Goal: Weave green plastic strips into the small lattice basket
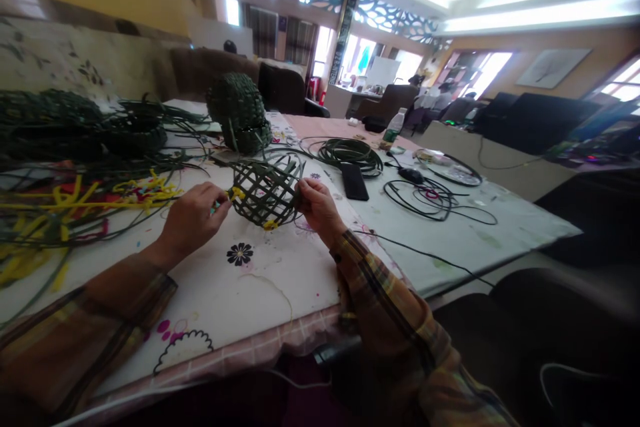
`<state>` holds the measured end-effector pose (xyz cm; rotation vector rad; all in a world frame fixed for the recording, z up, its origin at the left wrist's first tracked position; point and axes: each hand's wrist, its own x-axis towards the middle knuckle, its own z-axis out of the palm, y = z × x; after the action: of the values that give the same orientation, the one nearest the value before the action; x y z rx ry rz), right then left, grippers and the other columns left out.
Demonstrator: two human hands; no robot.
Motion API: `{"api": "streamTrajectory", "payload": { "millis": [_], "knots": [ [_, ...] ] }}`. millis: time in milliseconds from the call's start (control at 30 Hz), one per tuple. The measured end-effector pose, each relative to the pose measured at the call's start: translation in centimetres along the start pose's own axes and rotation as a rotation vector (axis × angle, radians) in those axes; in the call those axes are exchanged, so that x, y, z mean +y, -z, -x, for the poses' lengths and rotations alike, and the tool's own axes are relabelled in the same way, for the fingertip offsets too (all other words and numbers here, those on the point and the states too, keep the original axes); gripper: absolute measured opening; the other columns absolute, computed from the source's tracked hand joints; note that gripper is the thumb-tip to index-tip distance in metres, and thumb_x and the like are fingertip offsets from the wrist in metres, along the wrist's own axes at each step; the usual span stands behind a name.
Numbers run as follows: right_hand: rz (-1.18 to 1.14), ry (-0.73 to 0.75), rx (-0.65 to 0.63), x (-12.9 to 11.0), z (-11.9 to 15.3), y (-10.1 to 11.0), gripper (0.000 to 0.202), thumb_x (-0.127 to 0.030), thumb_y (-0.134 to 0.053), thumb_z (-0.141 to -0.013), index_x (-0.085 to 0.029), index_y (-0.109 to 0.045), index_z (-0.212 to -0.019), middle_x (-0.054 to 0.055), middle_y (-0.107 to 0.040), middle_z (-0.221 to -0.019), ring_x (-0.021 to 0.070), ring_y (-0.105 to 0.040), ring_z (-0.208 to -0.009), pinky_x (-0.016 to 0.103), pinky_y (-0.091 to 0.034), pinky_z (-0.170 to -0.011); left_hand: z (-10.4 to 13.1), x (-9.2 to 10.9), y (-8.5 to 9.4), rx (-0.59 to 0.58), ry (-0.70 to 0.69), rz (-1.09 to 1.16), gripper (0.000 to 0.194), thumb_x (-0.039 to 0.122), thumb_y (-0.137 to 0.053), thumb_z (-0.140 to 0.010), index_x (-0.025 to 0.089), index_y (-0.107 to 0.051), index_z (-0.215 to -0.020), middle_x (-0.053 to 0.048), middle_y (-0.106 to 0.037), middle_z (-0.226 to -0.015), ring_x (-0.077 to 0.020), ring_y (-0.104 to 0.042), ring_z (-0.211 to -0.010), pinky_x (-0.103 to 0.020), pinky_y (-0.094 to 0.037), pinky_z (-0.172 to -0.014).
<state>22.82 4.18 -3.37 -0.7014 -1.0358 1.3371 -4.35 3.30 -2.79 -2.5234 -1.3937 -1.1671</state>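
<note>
Pinching a green lattice basket [265, 191]; left grip [194, 215] and right grip [320, 208] both closed on it.

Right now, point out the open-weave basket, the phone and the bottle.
Open-weave basket [267, 193]: head view, middle of its lattice side.
Phone [355, 183]: head view, middle of its dark face.
Bottle [394, 128]: head view, middle of its body.

Bare white tablecloth [310, 280] gives passage before the green lattice basket [267, 190]; yellow strips [70, 200] crowd the left, a dark woven form [240, 110] blocks behind, and the blurred far-left heap [50, 123] seems dense.
</note>
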Motion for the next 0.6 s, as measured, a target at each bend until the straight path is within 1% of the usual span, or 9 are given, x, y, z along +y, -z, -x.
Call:
{"api": "streamTrajectory", "payload": {
  "millis": [100,167,267,333,367,400,467,533,600],
  "knots": [
    [-0.008,0.005,-0.007,0.2,0.0,0.0,0.054,-0.055,-0.091,-0.065,-0.021,-0.050,-0.063,-0.012,-0.031,-0.051,0.0034,-0.028,-0.043,0.017,-0.021,-0.039,0.3,0.4,-0.4,-0.044,-0.004,0.081,0.021,0.039,-0.052,-0.093,0.024,-0.056,-0.080,-0.008,-0.065,-0.085,-0.0255,-0.063,-0.080,-0.039,-0.049,-0.077],
    [-0.027,0.016,-0.006,0.2,0.0,0.0,0.057,-0.056,-0.093,-0.063,-0.021,-0.049,-0.063,-0.012,-0.030,-0.051,0.0031,-0.027,-0.043,0.017,-0.020,-0.039,0.3,0.6,-0.6,-0.093,0.007,0.174,0.022,0.039,-0.052,-0.093,0.023,-0.060,-0.081,-0.011,-0.070,-0.098,-0.0270,-0.067,-0.092,-0.041,-0.053,-0.086],
    [-0.051,0.030,0.010,0.0,-0.2,0.2,0.058,-0.054,-0.095,-0.060,-0.020,-0.048,-0.062,-0.012,-0.031,-0.051,0.0022,-0.025,-0.042,0.017,-0.018,-0.038,0.2,0.4,-0.3,-0.263,0.025,0.330,0.027,0.046,-0.060,-0.089,0.022,-0.067,-0.079,-0.015,-0.072,-0.120,-0.0315,-0.068,-0.113,-0.046,-0.056,-0.097],
    [-0.054,0.024,0.047,-0.2,-0.4,0.5,0.053,-0.050,-0.094,-0.065,-0.020,-0.049,-0.063,-0.012,-0.033,-0.051,0.0025,-0.026,-0.042,0.017,-0.019,-0.038,-0.1,-0.2,0.5,-0.395,0.091,0.497,0.030,0.052,-0.068,-0.085,0.022,-0.069,-0.080,-0.015,-0.072,-0.128,-0.0330,-0.067,-0.119,-0.050,-0.057,-0.099],
    [-0.058,0.019,0.074,-0.3,-0.5,0.6,0.050,-0.048,-0.092,-0.069,-0.020,-0.050,-0.064,-0.012,-0.033,-0.051,0.0028,-0.027,-0.042,0.017,-0.019,-0.038,-0.4,-0.6,1.0,-0.422,0.148,0.601,0.033,0.055,-0.072,-0.084,0.022,-0.069,-0.081,-0.014,-0.072,-0.131,-0.0329,-0.067,-0.120,-0.052,-0.058,-0.099],
    [-0.066,0.013,0.103,-0.4,-0.7,0.8,0.048,-0.046,-0.090,-0.073,-0.021,-0.050,-0.066,-0.012,-0.033,-0.051,0.0033,-0.027,-0.042,0.017,-0.021,-0.038,-0.6,-1.0,1.6,-0.395,0.216,0.699,0.036,0.058,-0.075,-0.082,0.023,-0.068,-0.081,-0.013,-0.072,-0.132,-0.0324,-0.068,-0.118,-0.053,-0.060,-0.097],
    [-0.089,-0.009,0.152,-0.7,-0.9,1.1,0.043,-0.042,-0.085,-0.081,-0.021,-0.050,-0.068,-0.012,-0.033,-0.050,0.0042,-0.028,-0.041,0.017,-0.024,-0.038,-1.2,-2.0,3.0,-0.228,0.325,0.782,0.042,0.065,-0.078,-0.079,0.025,-0.066,-0.080,-0.010,-0.077,-0.120,-0.0320,-0.070,-0.112,-0.056,-0.062,-0.092],
    [-0.124,-0.032,0.173,-1.0,-1.1,1.4,0.041,-0.039,-0.083,-0.085,-0.022,-0.049,-0.068,-0.012,-0.031,-0.049,0.0046,-0.027,-0.041,0.017,-0.025,-0.038,-1.6,-2.8,4.4,-0.049,0.347,0.698,0.043,0.070,-0.077,-0.077,0.028,-0.067,-0.082,-0.007,-0.079,-0.100,-0.0340,-0.070,-0.109,-0.058,-0.060,-0.089],
    [-0.160,-0.041,0.173,-1.2,-1.2,1.6,0.041,-0.035,-0.082,-0.086,-0.022,-0.048,-0.066,-0.012,-0.030,-0.047,0.0045,-0.024,-0.040,0.017,-0.025,-0.037,-1.8,-3.1,5.7,0.022,0.297,0.571,0.041,0.071,-0.075,-0.074,0.032,-0.070,-0.086,-0.006,-0.077,-0.089,-0.0371,-0.067,-0.116,-0.061,-0.056,-0.091]
  ]
}}
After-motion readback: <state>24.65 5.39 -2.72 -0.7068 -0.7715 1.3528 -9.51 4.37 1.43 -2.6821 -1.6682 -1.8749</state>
